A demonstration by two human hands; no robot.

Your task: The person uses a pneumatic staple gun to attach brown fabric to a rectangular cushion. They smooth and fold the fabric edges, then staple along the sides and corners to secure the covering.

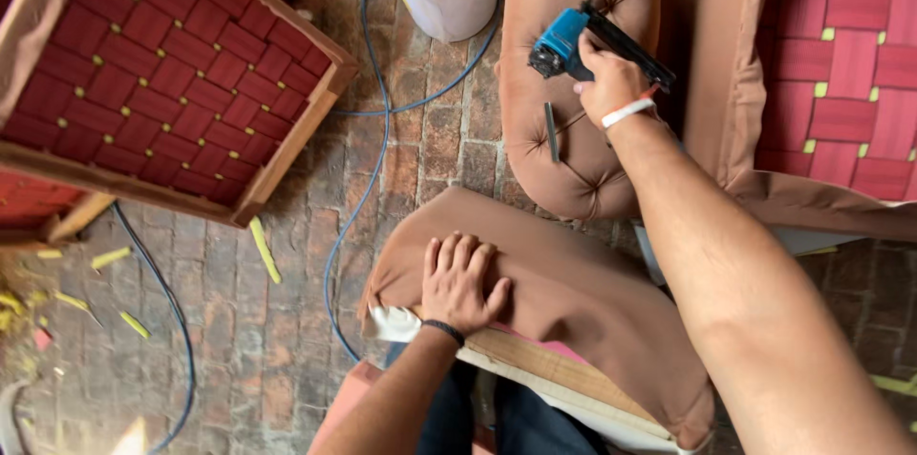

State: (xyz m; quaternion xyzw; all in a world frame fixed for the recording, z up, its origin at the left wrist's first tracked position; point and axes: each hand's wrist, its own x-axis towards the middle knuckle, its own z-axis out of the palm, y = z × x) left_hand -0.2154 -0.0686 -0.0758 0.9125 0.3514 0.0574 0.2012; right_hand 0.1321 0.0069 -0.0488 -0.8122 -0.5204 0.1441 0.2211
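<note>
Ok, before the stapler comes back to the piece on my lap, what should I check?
1. Left hand flat on the brown fabric: ok.
2. Right hand gripping the blue staple gun: ok.
3. Gun lifted clear of the fabric, above the tufted cushion: ok.
4. Fabric covering the wooden edge: not ok, wood shows.
5. Blue hose free of snags: cannot tell.
</note>
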